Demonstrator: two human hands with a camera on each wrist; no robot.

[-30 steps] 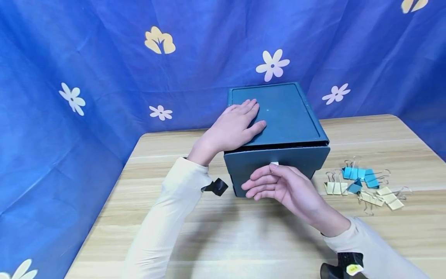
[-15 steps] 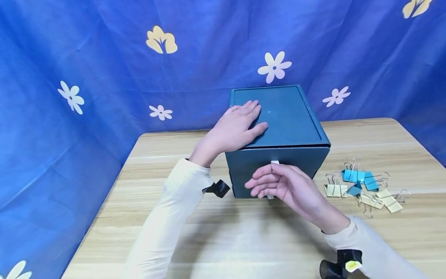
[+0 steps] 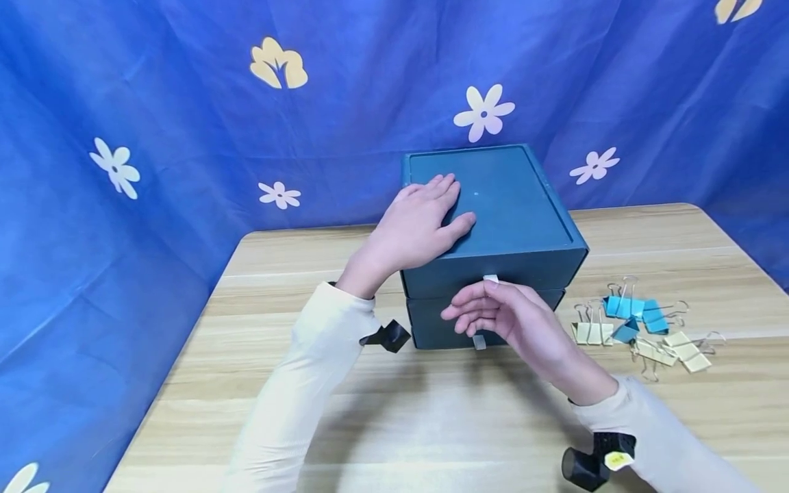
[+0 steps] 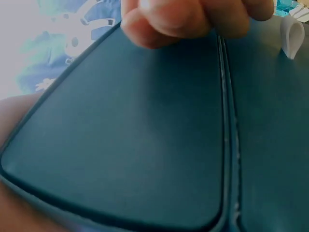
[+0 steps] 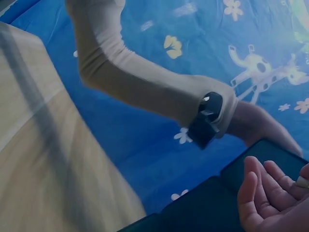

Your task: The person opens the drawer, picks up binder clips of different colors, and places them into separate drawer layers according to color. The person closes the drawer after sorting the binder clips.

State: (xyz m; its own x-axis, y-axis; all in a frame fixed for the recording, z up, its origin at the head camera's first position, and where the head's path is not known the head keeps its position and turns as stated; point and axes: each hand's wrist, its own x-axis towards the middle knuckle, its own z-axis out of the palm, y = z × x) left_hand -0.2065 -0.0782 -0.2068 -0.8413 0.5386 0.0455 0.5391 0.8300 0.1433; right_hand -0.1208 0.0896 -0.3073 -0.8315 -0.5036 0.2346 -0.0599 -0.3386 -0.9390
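A dark teal two-drawer box point(image 3: 505, 198) stands on the table. My left hand point(image 3: 413, 226) lies flat on the left part of its top, fingers and thumb extended. In front of the upper drawer point(image 3: 431, 277), my right hand point(image 3: 518, 318) pinches its white pull tab point(image 3: 491, 278) between thumb and index finger; the right wrist view shows the tab point(image 5: 302, 182) under the thumb. The other right fingers point(image 5: 275, 188) are loosely bent. A second white tab point(image 3: 479, 342) hangs from the lower drawer point(image 3: 431, 322). Both drawer fronts sit flush, one above the other.
Several blue binder clips point(image 3: 655, 316) and cream binder clips point(image 3: 687, 351) lie in a group to the right of the box on the wooden table point(image 3: 296, 383). A blue flowered cloth point(image 3: 357, 103) hangs behind and to the left.
The upper drawer has slid in; the dark gap beneath the box top has gone and the lower drawer front now shows. My right hand moved in with the tab; my left hand stayed on top.
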